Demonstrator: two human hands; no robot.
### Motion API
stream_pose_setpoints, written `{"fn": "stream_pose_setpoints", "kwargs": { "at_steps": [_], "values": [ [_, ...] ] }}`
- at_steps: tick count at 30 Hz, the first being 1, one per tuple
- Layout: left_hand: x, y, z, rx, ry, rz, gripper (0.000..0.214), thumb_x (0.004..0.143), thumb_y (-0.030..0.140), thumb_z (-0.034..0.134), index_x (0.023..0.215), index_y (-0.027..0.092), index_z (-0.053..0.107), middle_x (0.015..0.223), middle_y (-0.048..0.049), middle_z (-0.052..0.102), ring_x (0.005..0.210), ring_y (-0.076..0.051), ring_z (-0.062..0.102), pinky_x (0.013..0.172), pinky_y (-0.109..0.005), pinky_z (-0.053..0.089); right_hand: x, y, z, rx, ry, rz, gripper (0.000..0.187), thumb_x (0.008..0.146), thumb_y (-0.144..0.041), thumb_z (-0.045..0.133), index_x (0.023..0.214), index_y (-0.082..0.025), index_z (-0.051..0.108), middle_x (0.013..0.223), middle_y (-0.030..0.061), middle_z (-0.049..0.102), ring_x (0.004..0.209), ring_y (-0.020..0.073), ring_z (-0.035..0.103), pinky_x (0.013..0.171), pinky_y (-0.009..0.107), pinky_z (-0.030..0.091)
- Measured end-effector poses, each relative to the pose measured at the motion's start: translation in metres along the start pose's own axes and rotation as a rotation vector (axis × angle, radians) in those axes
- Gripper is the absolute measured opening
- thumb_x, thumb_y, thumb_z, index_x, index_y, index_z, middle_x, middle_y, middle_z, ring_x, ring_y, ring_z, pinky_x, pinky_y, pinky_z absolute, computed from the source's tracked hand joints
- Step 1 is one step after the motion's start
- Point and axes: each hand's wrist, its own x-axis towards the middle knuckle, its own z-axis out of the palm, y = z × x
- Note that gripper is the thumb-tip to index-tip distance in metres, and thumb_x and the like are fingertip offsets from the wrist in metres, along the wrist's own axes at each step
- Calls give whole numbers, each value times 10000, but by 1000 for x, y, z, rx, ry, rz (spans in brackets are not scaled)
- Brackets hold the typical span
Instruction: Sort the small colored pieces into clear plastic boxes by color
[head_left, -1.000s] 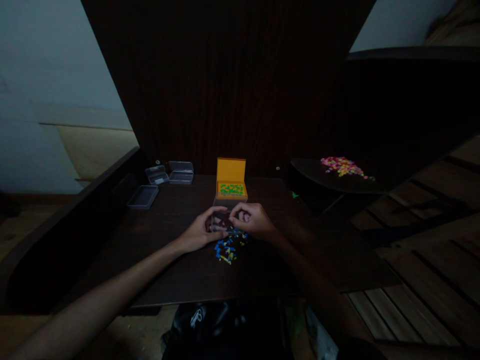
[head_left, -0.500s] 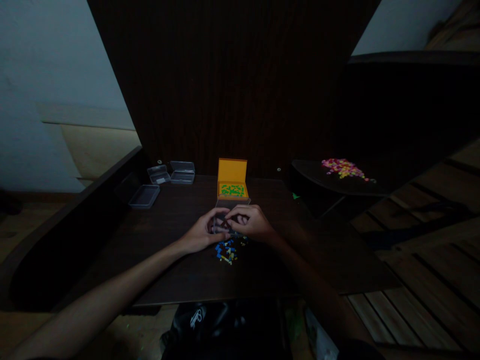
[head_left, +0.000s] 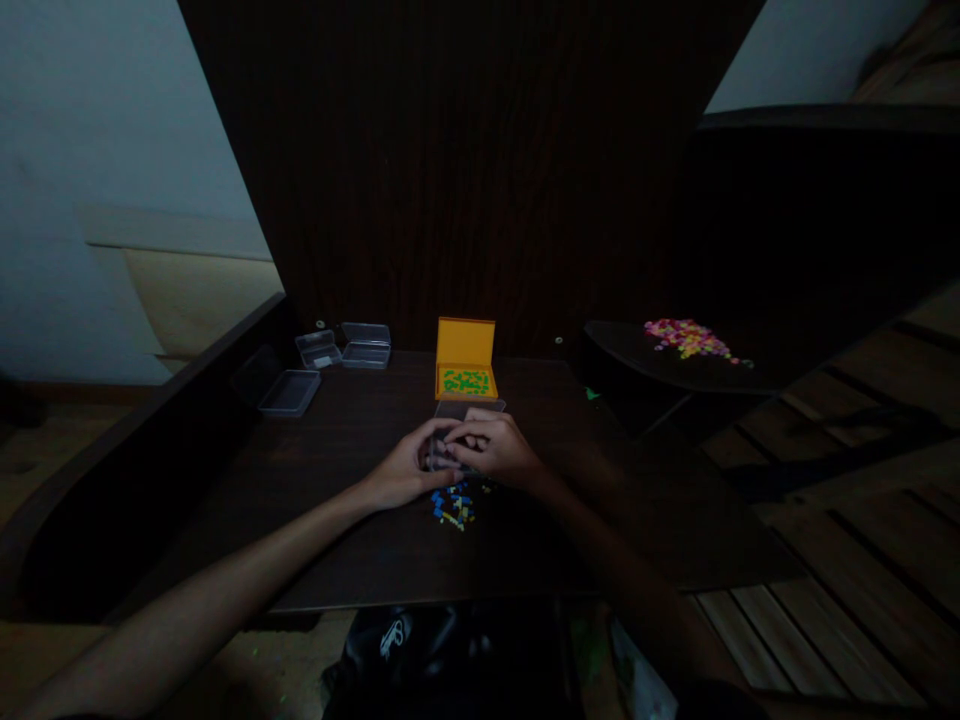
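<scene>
My left hand (head_left: pixel 411 465) is wrapped round the side of a small clear plastic box (head_left: pixel 471 409) with its lid raised. Over the box's inside, my right hand (head_left: pixel 491 447) has thumb and fingertips pinched together; whatever they hold is too small or dark to name. Just below the box lies a loose pile of tiny blue and yellow building bricks (head_left: pixel 453 506). Behind the clear box, an open yellow box (head_left: pixel 466 335) holds many small green pieces (head_left: pixel 465 382).
Two open clear boxes (head_left: pixel 366 345) (head_left: pixel 318 350) stand at the back left, with another open clear box (head_left: pixel 289 393) nearer. On a curved side shelf at the right lies a heap of pink and yellow beads (head_left: pixel 690 337). A raised dark panel (head_left: pixel 247 440) borders the table's left side.
My right hand's fingertips have shifted slightly left and up within the clear box. The box's lid tilts a little differently. My left hand keeps its hold.
</scene>
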Motion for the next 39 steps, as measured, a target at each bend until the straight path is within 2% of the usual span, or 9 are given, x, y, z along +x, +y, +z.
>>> {"fn": "stream_pose_setpoints", "kwargs": {
  "at_steps": [6,15,21,24,27,30,33,36,39],
  "values": [
    [0,2,4,20,11,17,584,673,171,755,1190,165,481,1098,-69,606,980,-171,607,880,-324,484,4,-2,7,-43,-33,80,140,711,-133,667,801,-143,774,547,-10,569,489,72,434,504,195,328],
    [1,0,0,111,27,52,595,675,216,760,1206,167,495,1084,-75,619,1004,-202,602,893,-349,474,6,-9,11,-177,-126,256,208,706,-189,660,870,-216,784,502,-24,595,450,74,422,491,198,310],
    [1,3,1,52,40,26,604,665,209,766,1201,176,489,1096,-68,615,1003,-199,608,909,-367,479,6,-6,7,-129,-35,238,176,720,-225,648,822,-183,785,469,-31,544,440,64,391,463,189,279],
    [1,3,-1,24,58,1,626,659,211,774,1210,177,477,1068,-66,621,954,-186,621,891,-371,493,5,-5,-5,-72,26,210,171,728,-229,639,786,-143,775,445,-38,494,424,57,360,453,187,275],
    [2,1,-6,41,78,-26,638,664,229,774,1222,180,468,1094,-73,602,887,-162,627,843,-355,509,2,-6,-25,24,-100,135,184,746,-252,632,788,-128,761,449,-47,472,425,57,339,451,188,276],
    [2,-1,-12,89,105,-16,646,660,244,777,1227,181,473,1065,-65,591,858,-151,623,811,-336,511,-2,-7,-40,61,-346,43,205,770,-292,637,819,-134,758,483,-41,508,453,64,371,483,189,308],
    [3,-1,-16,110,123,-25,655,657,251,776,1233,180,474,967,-36,598,826,-145,615,790,-320,503,-5,-4,-42,11,-582,10,150,758,-237,649,811,-152,761,514,-44,537,458,58,408,510,185,322],
    [3,2,-18,120,138,-27,655,651,251,777,1229,181,477,926,-22,598,831,-150,609,791,-316,495,-6,0,-33,-82,-666,-13,115,722,-171,669,798,-177,756,556,-47,582,484,59,463,552,187,329],
    [3,3,-19,117,139,-29,661,652,252,778,1231,180,470,930,-22,593,823,-144,607,800,-323,492,-7,4,-25,-136,-685,4,136,715,-154,673,820,-195,748,579,-48,603,509,68,501,561,189,324]
  ]
}}
